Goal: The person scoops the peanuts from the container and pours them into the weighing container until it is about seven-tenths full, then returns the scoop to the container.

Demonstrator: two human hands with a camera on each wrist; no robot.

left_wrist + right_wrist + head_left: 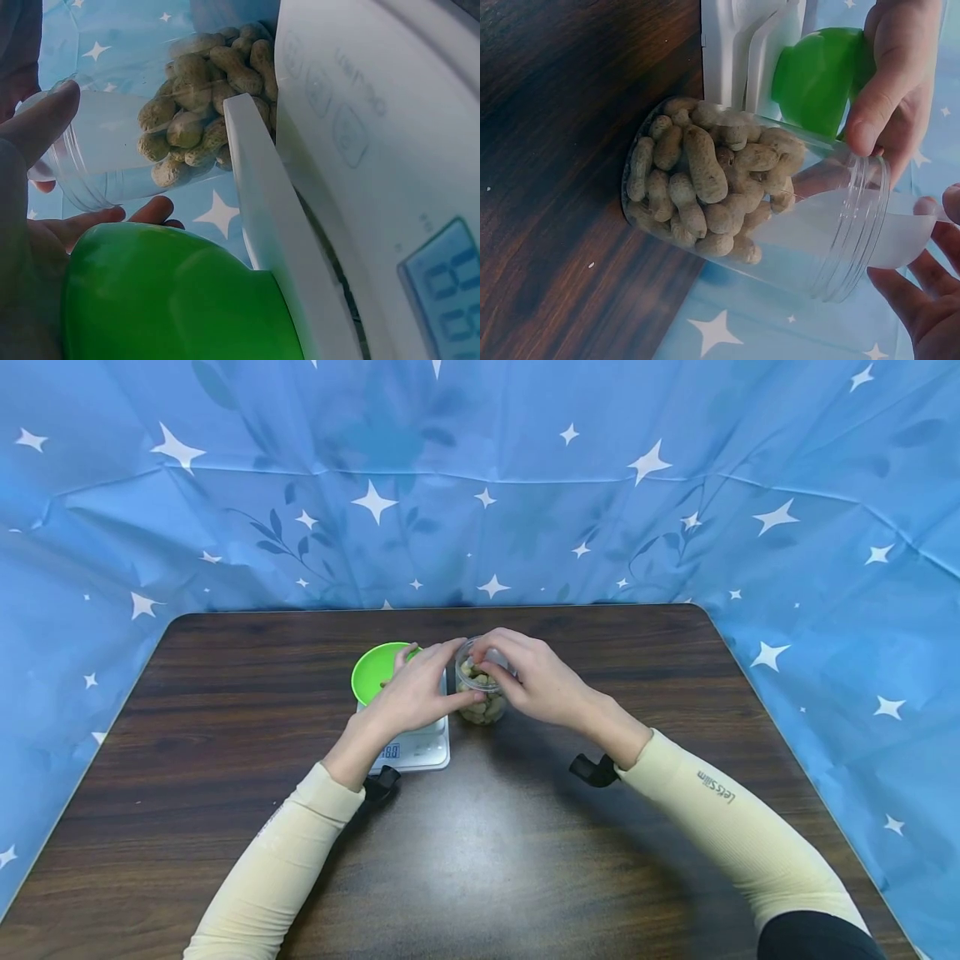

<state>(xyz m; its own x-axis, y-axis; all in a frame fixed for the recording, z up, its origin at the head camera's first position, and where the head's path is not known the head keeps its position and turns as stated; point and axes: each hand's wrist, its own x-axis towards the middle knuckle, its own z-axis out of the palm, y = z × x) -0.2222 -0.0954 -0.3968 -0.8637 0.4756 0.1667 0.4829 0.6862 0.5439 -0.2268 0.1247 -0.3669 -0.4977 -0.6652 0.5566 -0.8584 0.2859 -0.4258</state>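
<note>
A clear plastic jar (727, 187) of unshelled peanuts (703, 169) stands upright and uncovered on the table, right beside a white kitchen scale (423, 752). My left hand (412, 693) grips the jar near its rim, thumb on the near side and fingers round the far side. With the fingertips of my right hand (532, 681), I pinch a translucent white scoop-like piece (904, 236) that reaches down through the jar's mouth above the peanuts. A green bowl (372, 672) rests on the scale, partly behind my left hand; what lies in it is mostly hidden.
The dark wooden table (480, 860) extends around the jar and scale. A blue curtain (480, 485) with white stars hangs behind its far edge. The scale's display (388, 751) is lit and faces me. A black strap (595, 770) sits at my right wrist.
</note>
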